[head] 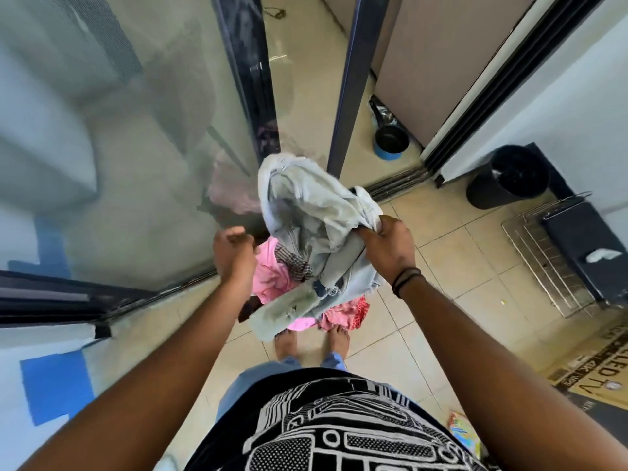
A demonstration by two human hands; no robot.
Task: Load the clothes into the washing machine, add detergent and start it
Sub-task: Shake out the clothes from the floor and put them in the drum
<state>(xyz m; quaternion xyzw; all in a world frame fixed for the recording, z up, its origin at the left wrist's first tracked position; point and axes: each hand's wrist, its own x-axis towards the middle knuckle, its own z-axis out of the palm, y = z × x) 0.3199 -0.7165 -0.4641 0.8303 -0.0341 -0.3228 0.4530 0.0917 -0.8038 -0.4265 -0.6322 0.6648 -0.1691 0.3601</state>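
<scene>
A person's right hand [385,246] grips pale jeans [312,226] above a heap of clothes [275,277] on the tiled floor [441,266], while the left hand [234,253] hovers alongside, fingers loosely curled, holding nothing.

Both arms stretched forward; right hand [385,248] pinching a pale denim garment [316,226], left hand [234,254] loosely curled, holding nothing.
</scene>
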